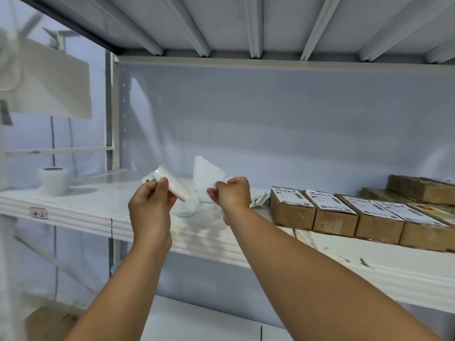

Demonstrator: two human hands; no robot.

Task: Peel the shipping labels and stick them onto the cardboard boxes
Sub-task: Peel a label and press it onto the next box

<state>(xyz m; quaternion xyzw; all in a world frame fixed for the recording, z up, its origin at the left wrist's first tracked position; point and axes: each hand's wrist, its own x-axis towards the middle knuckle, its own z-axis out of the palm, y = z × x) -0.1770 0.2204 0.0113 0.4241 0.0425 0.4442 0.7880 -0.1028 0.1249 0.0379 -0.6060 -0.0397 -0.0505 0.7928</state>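
My left hand grips a folded stack of white shipping labels, held up above the white shelf. My right hand pinches a single white sheet that stands up from its fingers, apart from the stack. Whether that sheet is a label or backing paper I cannot tell. To the right, a row of several brown cardboard boxes lies on the shelf, each with a white printed label on top. More brown boxes sit behind them at the far right.
A white roll of tape stands on the shelf at the left. Crumpled white paper lies beside the nearest box. An upper shelf hangs close overhead. A lower shelf with a brown board shows at the bottom left.
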